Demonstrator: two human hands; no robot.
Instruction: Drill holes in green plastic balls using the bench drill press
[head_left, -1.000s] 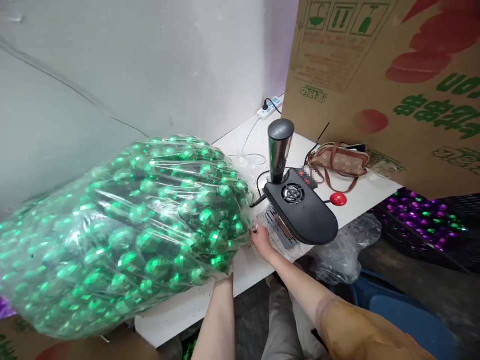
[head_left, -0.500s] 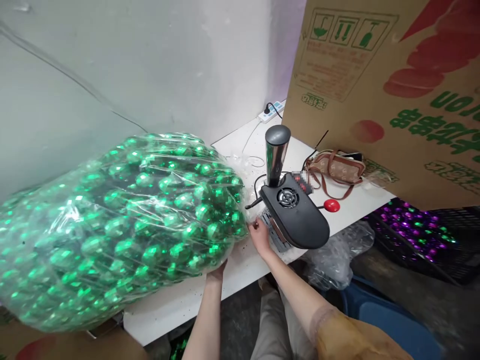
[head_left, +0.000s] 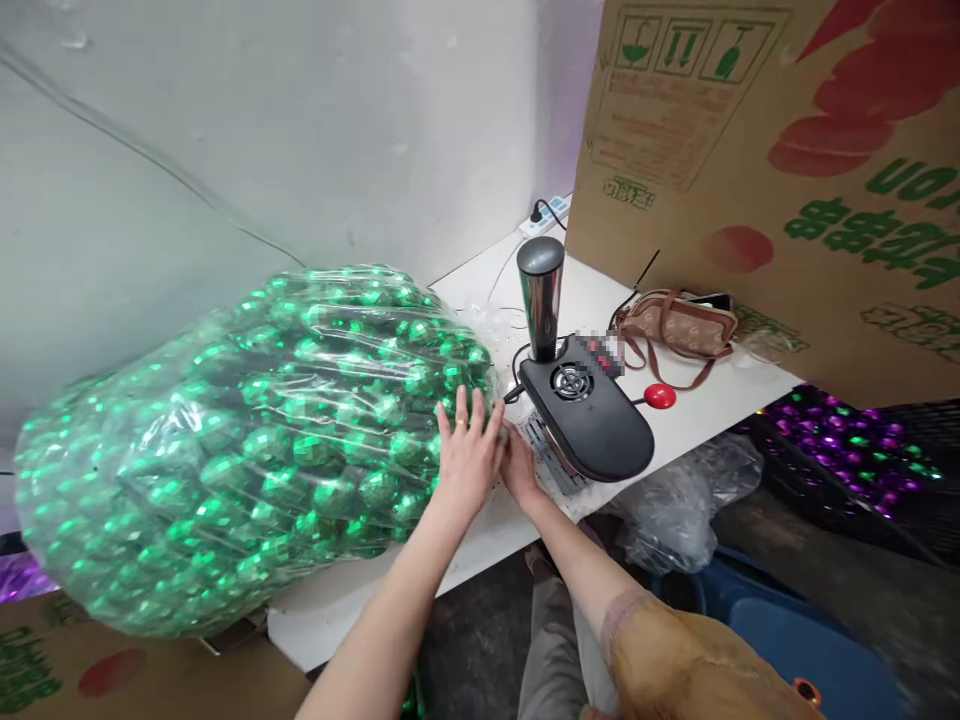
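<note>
A large clear plastic bag (head_left: 247, 460) packed with shiny green faceted baubles lies on its side across the left part of the table. My left hand (head_left: 469, 450) rests on the bag's right end, palm down, its fingers spread and a ring on one of them. Right beside it, my right hand (head_left: 519, 465) is closed at the end of the bag, pinching the plastic; its fingertips are partly hidden by my left hand. Just right of my hands stands a black device (head_left: 592, 415) with a round grille, an upright chrome cylinder (head_left: 541, 300) and a red ball knob (head_left: 660, 396).
A tall cardboard box (head_left: 690, 200) stands behind the white table (head_left: 712, 410). A brown handbag (head_left: 679, 325) and a power strip (head_left: 544, 217) are on the tabletop. Crumpled plastic (head_left: 675, 510), a blue bin (head_left: 802, 640) and a dark crate of purple and green baubles (head_left: 847, 450) are at the right.
My left hand has come from under the bag's near side to lie on top of its right end. The bag has shifted slightly right. My right hand stays at the bag's end.
</note>
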